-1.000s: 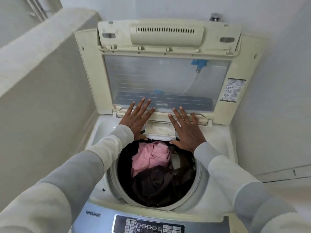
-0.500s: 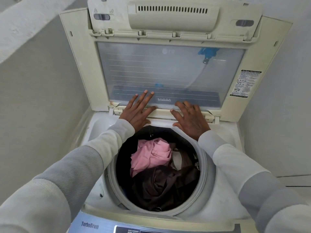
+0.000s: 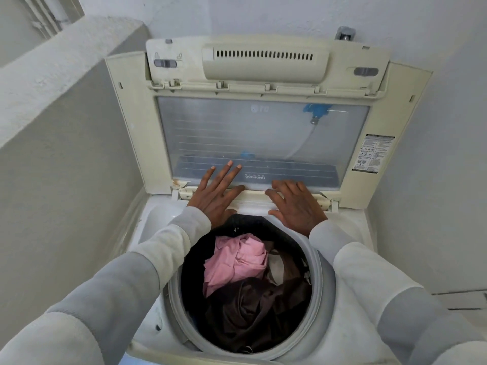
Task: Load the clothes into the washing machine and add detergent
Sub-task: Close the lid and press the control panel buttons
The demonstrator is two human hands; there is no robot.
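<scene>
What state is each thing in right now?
lid: open, standing upright
drum: loaded with clothes
pink garment: crumpled, atop the pile
brown garment: bunched, nearer the camera
left hand: fingers spread, resting at lid's base
right hand: flat, resting at lid's base

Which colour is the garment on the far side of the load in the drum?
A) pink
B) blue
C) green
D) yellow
A: a crumpled pink garment lies at the far side of the drum, with dark brown clothes on its near side.
</scene>
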